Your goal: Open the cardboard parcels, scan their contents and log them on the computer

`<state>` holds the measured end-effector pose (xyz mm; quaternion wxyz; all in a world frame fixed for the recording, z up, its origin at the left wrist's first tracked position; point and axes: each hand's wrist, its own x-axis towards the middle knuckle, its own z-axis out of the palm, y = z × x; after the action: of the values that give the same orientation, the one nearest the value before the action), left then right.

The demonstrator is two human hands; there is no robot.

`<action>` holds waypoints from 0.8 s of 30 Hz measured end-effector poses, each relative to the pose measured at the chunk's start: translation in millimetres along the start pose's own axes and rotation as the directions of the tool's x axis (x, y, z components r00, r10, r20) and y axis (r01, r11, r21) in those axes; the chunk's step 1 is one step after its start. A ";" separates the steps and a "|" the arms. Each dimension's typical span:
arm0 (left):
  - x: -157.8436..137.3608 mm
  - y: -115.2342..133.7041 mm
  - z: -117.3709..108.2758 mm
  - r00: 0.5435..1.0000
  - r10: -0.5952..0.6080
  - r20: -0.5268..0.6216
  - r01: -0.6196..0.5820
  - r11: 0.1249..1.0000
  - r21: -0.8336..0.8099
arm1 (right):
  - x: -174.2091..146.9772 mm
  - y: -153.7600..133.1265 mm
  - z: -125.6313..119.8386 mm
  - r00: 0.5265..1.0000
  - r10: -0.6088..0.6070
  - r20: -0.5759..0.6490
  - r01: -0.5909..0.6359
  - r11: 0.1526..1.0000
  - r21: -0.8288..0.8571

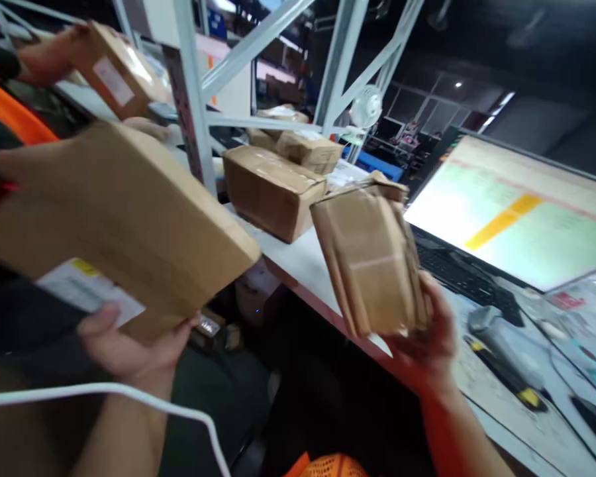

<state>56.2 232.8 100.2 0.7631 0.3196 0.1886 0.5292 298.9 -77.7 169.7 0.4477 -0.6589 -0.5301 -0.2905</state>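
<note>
My left hand (134, 351) grips the lower corner of a large cardboard box (129, 218), its thumb over the white-and-yellow label (92, 291). The box is tilted and blurred, and its left end runs to the frame's edge. My right hand (427, 331) is closed around the lower right side of a smaller, creased cardboard box (367, 258). That box is held up in front of the desk, apart from the large one. Most fingers of my right hand are hidden behind it.
A co-worker's hand (49, 59) holds another labelled box (114, 73). More boxes (273, 185) lie on the white table by a metal frame (196, 99). At right are a monitor (516, 205), a keyboard (451, 271) and a barcode scanner (506, 351). A white cable (129, 391) crosses the foreground.
</note>
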 end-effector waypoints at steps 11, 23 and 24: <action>-122.3 -121.3 218.6 0.888 -0.233 0.396 0.151 0.962 0.226 | -10.8 79.2 -28.7 0.838 0.131 0.530 -0.043 0.984 -0.175; -157.3 -231.3 310.6 0.669 -0.362 0.649 -0.046 0.851 0.522 | -117.4 182.6 -293.1 0.396 0.917 0.043 -0.497 0.253 -0.830; -157.6 -235.6 314.7 0.655 -0.376 0.656 -0.066 0.835 0.546 | -119.1 184.7 -290.8 0.384 0.922 0.048 -0.487 0.247 -0.838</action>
<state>356.9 -59.7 158.4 0.6989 0.6832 0.0268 0.2099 470.7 -397.9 140.6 0.0657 -0.9936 -0.0906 -0.0183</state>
